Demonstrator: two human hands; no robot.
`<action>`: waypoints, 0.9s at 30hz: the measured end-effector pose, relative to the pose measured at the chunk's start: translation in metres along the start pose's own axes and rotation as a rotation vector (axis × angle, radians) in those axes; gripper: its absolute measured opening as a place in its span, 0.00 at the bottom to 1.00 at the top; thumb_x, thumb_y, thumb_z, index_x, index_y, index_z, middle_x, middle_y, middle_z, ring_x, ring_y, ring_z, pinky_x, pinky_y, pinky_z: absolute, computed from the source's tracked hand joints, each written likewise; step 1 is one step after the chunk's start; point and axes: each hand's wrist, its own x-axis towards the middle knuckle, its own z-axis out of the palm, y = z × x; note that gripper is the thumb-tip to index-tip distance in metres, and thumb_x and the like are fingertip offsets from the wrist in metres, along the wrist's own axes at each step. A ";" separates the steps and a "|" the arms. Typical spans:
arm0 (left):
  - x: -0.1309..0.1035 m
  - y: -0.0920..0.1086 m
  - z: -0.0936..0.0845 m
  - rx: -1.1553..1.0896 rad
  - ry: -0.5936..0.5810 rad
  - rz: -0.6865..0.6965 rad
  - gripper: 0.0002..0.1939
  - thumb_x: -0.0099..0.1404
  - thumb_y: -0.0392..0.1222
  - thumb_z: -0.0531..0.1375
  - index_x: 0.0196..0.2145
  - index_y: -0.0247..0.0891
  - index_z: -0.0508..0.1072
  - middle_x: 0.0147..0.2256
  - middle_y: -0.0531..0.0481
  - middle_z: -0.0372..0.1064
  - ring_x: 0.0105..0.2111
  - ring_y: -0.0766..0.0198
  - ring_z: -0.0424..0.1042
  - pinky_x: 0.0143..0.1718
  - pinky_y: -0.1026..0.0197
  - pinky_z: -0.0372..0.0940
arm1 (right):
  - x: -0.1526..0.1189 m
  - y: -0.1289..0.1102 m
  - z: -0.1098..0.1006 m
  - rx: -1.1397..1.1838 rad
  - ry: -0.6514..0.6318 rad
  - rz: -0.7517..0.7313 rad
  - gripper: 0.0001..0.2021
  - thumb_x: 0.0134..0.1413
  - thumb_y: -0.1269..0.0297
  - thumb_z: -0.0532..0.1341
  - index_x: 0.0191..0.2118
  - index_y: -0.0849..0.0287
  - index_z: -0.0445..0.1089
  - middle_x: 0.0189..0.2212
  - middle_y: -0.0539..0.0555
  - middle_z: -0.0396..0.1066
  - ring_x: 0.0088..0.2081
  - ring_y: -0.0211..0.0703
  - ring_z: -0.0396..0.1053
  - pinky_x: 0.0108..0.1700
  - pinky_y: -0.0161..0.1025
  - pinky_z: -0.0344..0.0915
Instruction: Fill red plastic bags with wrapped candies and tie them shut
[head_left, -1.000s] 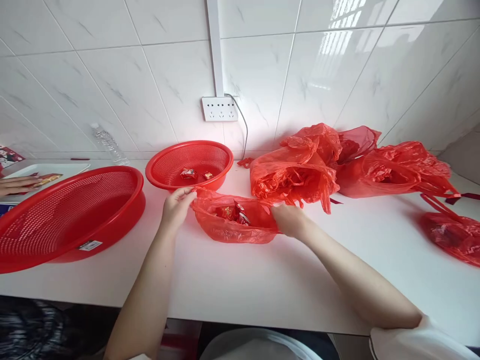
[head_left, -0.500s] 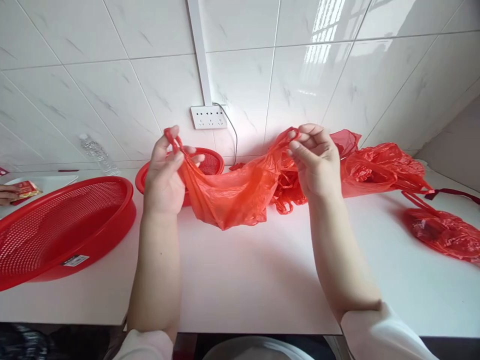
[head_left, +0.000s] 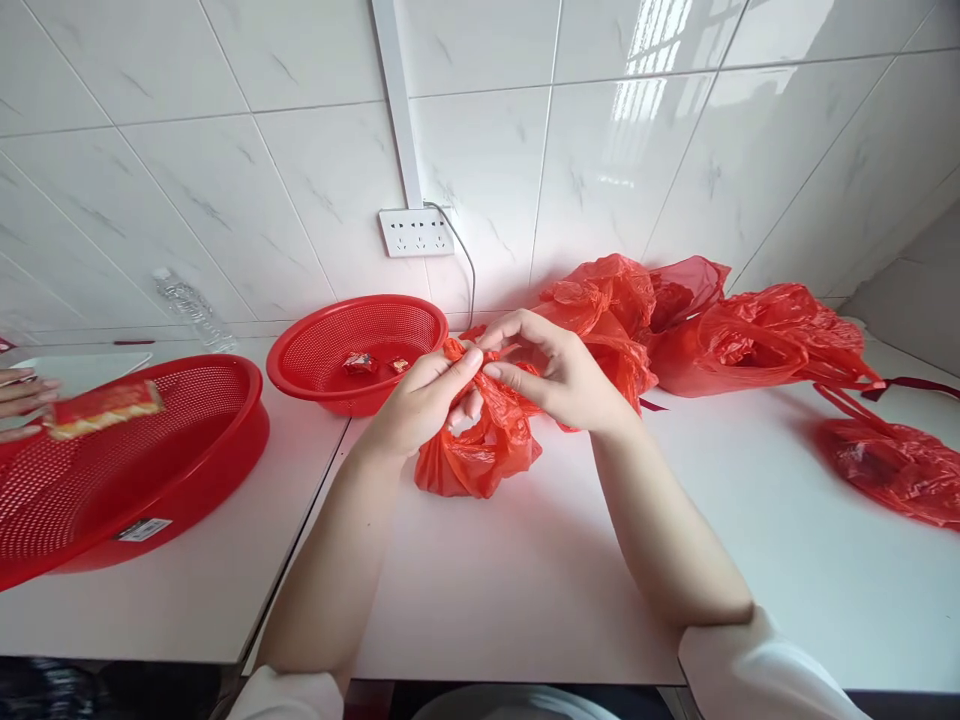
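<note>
A thin red plastic bag [head_left: 480, 455] hangs bunched between my two hands, its lower part at the white table [head_left: 510, 580]. My left hand [head_left: 431, 400] pinches the gathered top of the bag from the left. From the right, my right hand [head_left: 551, 365] has its thumb and fingers on the same bunched plastic, close to the left thumb. The fingertips are partly hidden by the folds. Behind the left hand stands a small red basket [head_left: 315, 375] with a few small wrapped pieces [head_left: 361, 363] inside.
Several red bags [head_left: 757, 340] lie along the tiled wall, and another [head_left: 896, 465] rests at far right. A large red basket [head_left: 142, 510] stands left, where another person's hand [head_left: 26, 395] holds a packet [head_left: 105, 408]. A clear bottle [head_left: 195, 310] and socket strip [head_left: 417, 233] are behind.
My hands have come together and lower, and the bag stretched between them is now bunched up. At left, the other person's packet has moved right, over the large basket.
</note>
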 end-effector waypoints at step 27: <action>-0.004 -0.011 -0.011 1.317 0.326 0.776 0.17 0.60 0.24 0.53 0.40 0.40 0.73 0.36 0.50 0.74 0.35 0.64 0.73 0.32 0.64 0.62 | 0.000 0.022 0.002 0.150 -0.127 0.174 0.16 0.66 0.63 0.51 0.56 0.52 0.65 0.51 0.53 0.69 0.44 0.40 0.70 0.43 0.39 0.71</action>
